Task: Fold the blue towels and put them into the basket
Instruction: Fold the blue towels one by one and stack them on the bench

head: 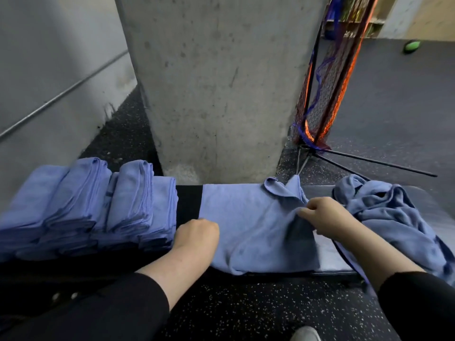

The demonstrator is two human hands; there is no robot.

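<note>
A blue towel (248, 225) lies spread across a dark bench (188, 205) in front of me. My left hand (197, 233) grips its near left edge, fingers curled under. My right hand (325, 217) pinches the towel's right edge, lifted a little, with the far right corner rumpled. Several folded blue towels (98, 205) stand stacked in rows on the left end of the bench. A crumpled heap of unfolded blue towels (394, 217) lies on the right end. No basket is in view.
A concrete pillar (216, 89) rises right behind the bench. An orange and blue net on a black folding stand (327, 77) leans to its right. Speckled dark rubber floor (246, 308) lies below. A green ball (411, 46) sits far right.
</note>
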